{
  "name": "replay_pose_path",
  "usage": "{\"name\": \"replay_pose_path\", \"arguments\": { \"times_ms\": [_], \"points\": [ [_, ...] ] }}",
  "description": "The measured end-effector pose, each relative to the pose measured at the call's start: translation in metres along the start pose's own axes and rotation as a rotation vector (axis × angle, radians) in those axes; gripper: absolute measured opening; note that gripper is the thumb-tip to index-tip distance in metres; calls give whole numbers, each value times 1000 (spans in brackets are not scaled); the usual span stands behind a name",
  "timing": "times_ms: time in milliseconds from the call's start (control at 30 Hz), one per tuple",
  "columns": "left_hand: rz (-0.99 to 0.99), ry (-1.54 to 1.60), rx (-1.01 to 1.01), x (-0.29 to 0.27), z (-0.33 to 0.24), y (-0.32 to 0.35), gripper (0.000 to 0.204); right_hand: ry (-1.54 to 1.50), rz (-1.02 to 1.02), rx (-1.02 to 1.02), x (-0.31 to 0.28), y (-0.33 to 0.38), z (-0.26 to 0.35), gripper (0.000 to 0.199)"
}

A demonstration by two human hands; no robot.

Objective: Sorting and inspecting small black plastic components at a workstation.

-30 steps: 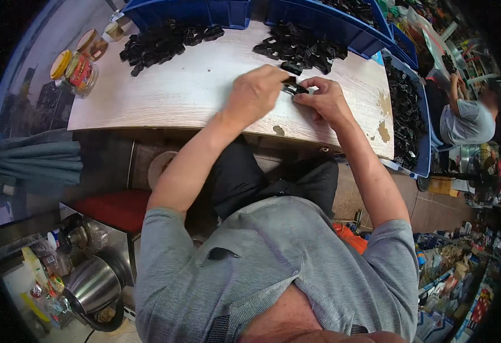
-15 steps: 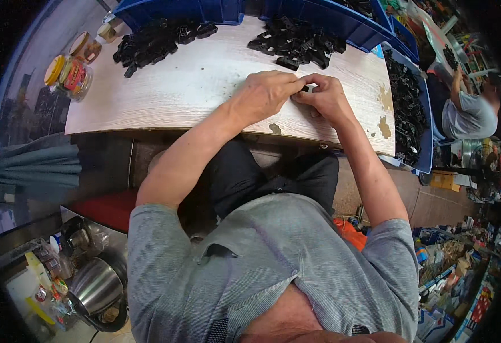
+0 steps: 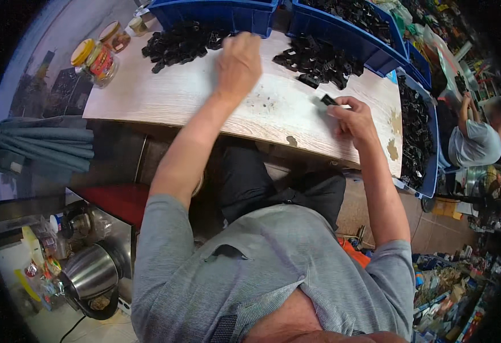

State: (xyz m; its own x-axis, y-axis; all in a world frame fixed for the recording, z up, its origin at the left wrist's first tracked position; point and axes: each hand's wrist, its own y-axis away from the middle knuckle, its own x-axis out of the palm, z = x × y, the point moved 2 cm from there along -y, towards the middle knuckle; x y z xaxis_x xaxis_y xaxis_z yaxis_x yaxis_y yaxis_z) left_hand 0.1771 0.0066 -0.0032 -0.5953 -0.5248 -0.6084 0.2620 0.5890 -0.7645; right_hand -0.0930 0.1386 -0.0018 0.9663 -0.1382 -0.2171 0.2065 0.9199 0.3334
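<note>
My right hand [image 3: 354,120] pinches a small black plastic part [image 3: 328,100] between thumb and fingers, just above the right side of the pale wooden table [image 3: 165,94]. At the far edge my left hand [image 3: 239,64] reaches to the right end of a left heap of black parts [image 3: 181,46]. Motion smears that hand, and its fingertips are hidden, so whether it holds anything does not show. A second heap of similar black parts [image 3: 322,62] lies between the two hands, farther back than my right hand.
Blue bins [image 3: 342,31] line the table's far edge, and another blue bin of black parts [image 3: 413,137] stands along its right side. Lidded jars [image 3: 96,62] sit at the left corner. A steel kettle [image 3: 93,274] is at lower left. Another person [image 3: 473,134] sits at far right.
My hands were together over the table and have come apart. The left moved away to the left heap; the right moved slightly right with the black part. The view shifted a little.
</note>
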Motion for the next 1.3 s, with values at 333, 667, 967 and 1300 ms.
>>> {"name": "replay_pose_path", "arguments": {
  "times_ms": [333,667,967,1300],
  "points": [
    [198,-165,89,28,48,6,20,-328,-670,-90,-117,-6,-14,33],
    [185,98,50,5,8,30,19,-42,-376,59,-36,-32,11,35],
    [373,104,-102,-11,-7,25,29,114,-376,34,-16,-50,19,20],
    [468,153,211,-9,1,16,42,17,-372,139,-26,-38,13,13]
  ]
}}
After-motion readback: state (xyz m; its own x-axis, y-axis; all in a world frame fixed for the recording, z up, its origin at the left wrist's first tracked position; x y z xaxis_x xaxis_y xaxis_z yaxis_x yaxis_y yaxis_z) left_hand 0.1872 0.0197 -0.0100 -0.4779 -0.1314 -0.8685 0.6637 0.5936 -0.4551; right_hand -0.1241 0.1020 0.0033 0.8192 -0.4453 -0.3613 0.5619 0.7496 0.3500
